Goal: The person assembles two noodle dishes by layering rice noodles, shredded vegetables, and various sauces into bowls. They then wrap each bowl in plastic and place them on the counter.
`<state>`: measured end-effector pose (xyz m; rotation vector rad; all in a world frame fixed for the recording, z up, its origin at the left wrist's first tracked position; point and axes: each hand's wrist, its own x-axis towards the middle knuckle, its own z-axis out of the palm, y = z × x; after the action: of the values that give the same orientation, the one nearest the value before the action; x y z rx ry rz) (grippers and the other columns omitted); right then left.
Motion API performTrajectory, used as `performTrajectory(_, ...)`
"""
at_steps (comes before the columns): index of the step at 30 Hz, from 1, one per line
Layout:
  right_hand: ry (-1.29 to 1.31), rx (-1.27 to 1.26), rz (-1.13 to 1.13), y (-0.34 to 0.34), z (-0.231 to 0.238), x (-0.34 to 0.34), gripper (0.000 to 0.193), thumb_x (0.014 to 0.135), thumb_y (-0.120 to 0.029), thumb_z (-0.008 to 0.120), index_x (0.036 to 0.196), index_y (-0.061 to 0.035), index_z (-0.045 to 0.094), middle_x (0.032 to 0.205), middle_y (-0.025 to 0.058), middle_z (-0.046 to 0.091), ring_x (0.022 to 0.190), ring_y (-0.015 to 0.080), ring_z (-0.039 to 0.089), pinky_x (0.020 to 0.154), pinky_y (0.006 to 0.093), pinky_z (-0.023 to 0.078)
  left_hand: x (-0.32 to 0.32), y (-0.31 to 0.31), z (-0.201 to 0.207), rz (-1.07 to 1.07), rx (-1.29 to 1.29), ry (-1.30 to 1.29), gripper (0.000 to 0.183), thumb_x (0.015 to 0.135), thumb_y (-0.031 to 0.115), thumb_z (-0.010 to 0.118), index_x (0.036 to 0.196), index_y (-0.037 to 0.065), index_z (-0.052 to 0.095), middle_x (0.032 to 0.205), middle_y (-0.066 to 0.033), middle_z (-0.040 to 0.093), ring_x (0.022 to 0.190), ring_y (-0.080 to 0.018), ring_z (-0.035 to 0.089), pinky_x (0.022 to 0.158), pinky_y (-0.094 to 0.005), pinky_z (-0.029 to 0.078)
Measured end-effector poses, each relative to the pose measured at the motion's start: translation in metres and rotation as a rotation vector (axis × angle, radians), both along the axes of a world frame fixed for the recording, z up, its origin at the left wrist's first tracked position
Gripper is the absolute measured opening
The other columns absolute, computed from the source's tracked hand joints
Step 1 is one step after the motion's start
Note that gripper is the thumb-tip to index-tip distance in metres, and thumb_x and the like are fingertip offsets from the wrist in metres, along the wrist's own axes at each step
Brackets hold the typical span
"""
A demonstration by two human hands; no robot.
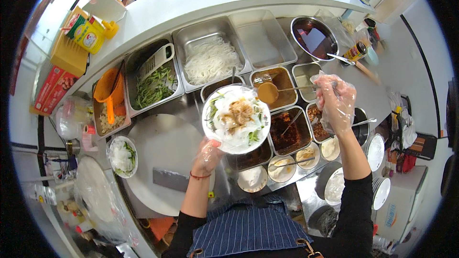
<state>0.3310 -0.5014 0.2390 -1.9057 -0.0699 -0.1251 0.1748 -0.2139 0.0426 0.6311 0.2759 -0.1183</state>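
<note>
You are holding the white bowl in your gloved left hand, its thumb pressing at the near-left rim; the other fingers are hiding underneath, so how they are spreading you cannot tell from here. The bowl is hovering over the sauce pans, just right of the round cutting board, and its open top is facing up, which is probably keeping the white strands, greens and pale brown topping from sliding out. Your gloved right hand is closing its fingers around the far end of the ladle, likely so that the glove is staying clear of the sauce. The ladle's cup is sitting level, brimming with tan liquid, over the brown sauce pan and just beside the bowl's right rim; whether the two are touching is not showing. That position is presumably letting drips fall into the pan. The dark red sauce pan is standing nearer you, a spoon leaning in it, apparently ready to hand. Off left, a second bowl is resting beside the board, while the cleaver is lying flat on it, probably for safety, leaving both your hands free.
</note>
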Motion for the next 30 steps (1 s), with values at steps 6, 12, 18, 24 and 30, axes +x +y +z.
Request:
performTrajectory(6, -0.678, -0.269, 0.329, 0.024, -0.001, -0.043, 0.016, 0.095, -0.005, 0.051, 0.090, 0.0003, 0.065, 0.069, 0.0059, 0.061, 0.053, 0.0122, 0.056, 0.050, 0.0246, 0.046, 0.016, -0.017, 0.009, -0.074, 0.230, -0.220, 0.047, 0.090, 0.008, 0.058, 0.133, -0.004, 0.044, 0.131, -0.0148, 0.055, 0.115, -0.0266, 0.058, 0.099, -0.0379, 0.049)
performTrajectory(12, -1.061, -0.451, 0.391, 0.008, -0.012, -0.069, 0.011, 0.091, -0.001, 0.052, 0.092, 0.0003, 0.063, 0.073, 0.0100, 0.064, 0.059, 0.0207, 0.061, 0.056, 0.0307, 0.049, 0.011, -0.018, 0.023, -0.047, -0.155, -0.211, 0.044, 0.089, 0.004, 0.058, 0.130, -0.004, 0.047, 0.129, -0.0140, 0.055, 0.117, -0.0248, 0.057, 0.100, -0.0366, 0.048)
performTrajectory(18, -0.149, 0.315, -0.137, 0.002, -0.062, -0.051, 0.019, 0.093, -0.016, 0.060, 0.088, 0.0003, 0.066, 0.065, 0.0039, 0.060, 0.055, 0.0119, 0.055, 0.049, 0.0251, 0.043, 0.012, -0.015, 0.016, -0.044, -0.182, -0.229, 0.047, 0.090, 0.004, 0.053, 0.135, -0.003, 0.043, 0.133, -0.0155, 0.053, 0.121, -0.0277, 0.054, 0.101, -0.0396, 0.047)
performTrajectory(24, 0.018, 0.393, -0.286, -0.048, -0.132, 0.038, 0.020, 0.093, -0.020, 0.062, 0.087, -0.0016, 0.067, 0.062, 0.0007, 0.059, 0.051, 0.0081, 0.052, 0.046, 0.0214, 0.041, 0.005, -0.005, 0.024, 0.024, -0.065, -0.061, 0.048, 0.087, 0.003, 0.053, 0.135, 0.000, 0.044, 0.134, -0.0142, 0.053, 0.121, -0.0280, 0.055, 0.101, -0.0403, 0.048)
performTrajectory(30, 0.234, 0.146, -0.129, -0.030, -0.195, 0.035, 0.031, 0.094, -0.029, 0.062, 0.097, 0.0016, 0.066, 0.069, 0.0040, 0.063, 0.057, 0.0122, 0.059, 0.052, 0.0264, 0.048, -0.019, 0.013, 0.049, 0.125, 0.059, 0.124, 0.017, 0.090, 0.017, 0.051, 0.104, 0.008, 0.058, 0.104, -0.0069, 0.064, 0.102, -0.0227, 0.061, 0.087, -0.0358, 0.051)
